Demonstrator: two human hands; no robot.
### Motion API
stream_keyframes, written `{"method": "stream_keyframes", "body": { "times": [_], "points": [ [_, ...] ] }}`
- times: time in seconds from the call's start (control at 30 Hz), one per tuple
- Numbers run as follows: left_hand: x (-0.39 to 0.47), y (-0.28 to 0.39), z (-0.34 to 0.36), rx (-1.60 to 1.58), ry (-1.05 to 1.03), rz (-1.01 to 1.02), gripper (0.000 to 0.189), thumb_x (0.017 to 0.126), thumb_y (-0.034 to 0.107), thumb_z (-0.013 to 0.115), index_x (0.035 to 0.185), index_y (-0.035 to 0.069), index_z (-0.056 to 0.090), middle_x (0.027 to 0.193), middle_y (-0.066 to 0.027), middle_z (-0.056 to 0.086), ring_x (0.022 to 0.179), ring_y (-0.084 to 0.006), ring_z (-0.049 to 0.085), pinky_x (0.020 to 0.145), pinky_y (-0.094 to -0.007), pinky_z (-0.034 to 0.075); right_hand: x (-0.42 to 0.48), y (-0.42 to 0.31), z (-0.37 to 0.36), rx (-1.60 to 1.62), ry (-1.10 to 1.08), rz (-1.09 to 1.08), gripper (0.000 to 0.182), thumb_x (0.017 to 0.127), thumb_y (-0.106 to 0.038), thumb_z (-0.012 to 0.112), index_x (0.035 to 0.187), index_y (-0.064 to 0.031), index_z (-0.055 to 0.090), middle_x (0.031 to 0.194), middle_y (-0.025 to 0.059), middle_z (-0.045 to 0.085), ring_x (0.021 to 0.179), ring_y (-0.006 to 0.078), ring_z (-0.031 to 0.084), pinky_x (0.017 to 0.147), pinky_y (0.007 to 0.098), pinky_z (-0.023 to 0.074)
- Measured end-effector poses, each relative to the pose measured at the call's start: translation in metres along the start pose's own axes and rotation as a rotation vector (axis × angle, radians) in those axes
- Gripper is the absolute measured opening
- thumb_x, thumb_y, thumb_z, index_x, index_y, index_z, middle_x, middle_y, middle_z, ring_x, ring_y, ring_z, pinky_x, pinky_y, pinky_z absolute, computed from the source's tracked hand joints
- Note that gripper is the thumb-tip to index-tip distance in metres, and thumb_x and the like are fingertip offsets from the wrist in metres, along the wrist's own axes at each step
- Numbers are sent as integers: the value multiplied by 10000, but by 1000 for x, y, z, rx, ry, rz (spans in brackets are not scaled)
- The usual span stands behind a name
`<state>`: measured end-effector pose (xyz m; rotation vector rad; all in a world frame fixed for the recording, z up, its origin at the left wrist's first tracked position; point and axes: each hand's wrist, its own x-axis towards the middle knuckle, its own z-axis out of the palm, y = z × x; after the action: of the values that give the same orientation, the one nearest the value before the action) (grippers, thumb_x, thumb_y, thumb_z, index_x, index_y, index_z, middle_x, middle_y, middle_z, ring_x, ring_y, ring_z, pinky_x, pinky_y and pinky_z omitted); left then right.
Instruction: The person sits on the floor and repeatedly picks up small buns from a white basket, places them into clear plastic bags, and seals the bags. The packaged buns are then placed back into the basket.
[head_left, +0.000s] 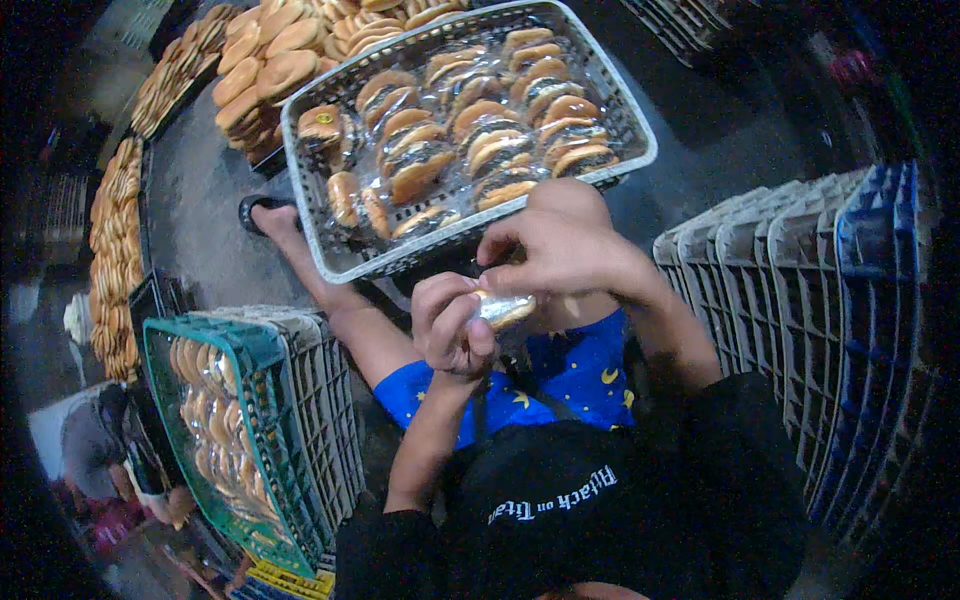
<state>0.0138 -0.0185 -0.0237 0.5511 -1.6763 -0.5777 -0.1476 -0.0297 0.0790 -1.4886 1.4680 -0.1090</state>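
A filled bread bun in clear plastic wrap (504, 309) is held in front of my lap. My left hand (452, 322) grips its left end between thumb and fingers. My right hand (559, 251) is at the bun's upper left edge, thumb and fingertips close together near the left thumb; it is blurred, and whether it pinches the wrapper does not show. Just beyond the hands, a pale plastic crate (651, 142) holds rows of wrapped buns with dark filling (491, 146), tilted against each other.
Unwrapped buns (281, 64) are piled behind the crate, with more along the left (116, 255). A green crate of wrapped buns (244, 420) tops a stack at left. Stacked grey and blue crates (840, 300) stand at right. Another person (97, 442) bends at lower left.
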Motion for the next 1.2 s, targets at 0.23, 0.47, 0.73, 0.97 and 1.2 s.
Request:
{"method": "stream_keyframes", "body": {
  "times": [0.23,0.47,0.73,0.97,1.2],
  "points": [
    [-11,-33,-1,15,163,-659,277,872,230,402,827,-17,518,790,-151,583,739,-209,558,690,-313,438,85,44,62,1096,268,-198,478,738,-427,630,940,5,594,824,93,620,747,132,556,687,295,451],
    [52,-167,-5,336,-15,-48,314,823,287,522,976,13,527,887,-145,570,814,-326,539,760,-375,422,125,68,24,40,573,-34,428,704,-308,637,969,19,562,872,230,593,833,341,584,738,411,451],
    [-1,-202,1,754,-1122,-357,508,852,391,404,1163,-8,456,1222,-186,437,1197,-277,350,967,-466,266,286,90,29,-832,615,-188,224,717,-103,549,929,-33,534,897,142,559,868,288,564,738,384,448],
    [6,-186,-15,181,-748,-786,764,754,452,555,1282,-13,255,1313,-222,297,1235,-326,267,1011,-427,207,253,65,6,-994,766,-376,294,634,-93,577,923,-48,541,949,148,533,983,307,472,822,429,372],
    [5,-42,-34,-1034,147,-972,899,671,219,693,1341,59,115,1280,-158,332,1203,-274,322,982,-401,278,33,-7,50,48,746,-261,456,721,-264,642,1068,-4,501,1022,149,530,995,308,488,855,365,384]
  ]
}}
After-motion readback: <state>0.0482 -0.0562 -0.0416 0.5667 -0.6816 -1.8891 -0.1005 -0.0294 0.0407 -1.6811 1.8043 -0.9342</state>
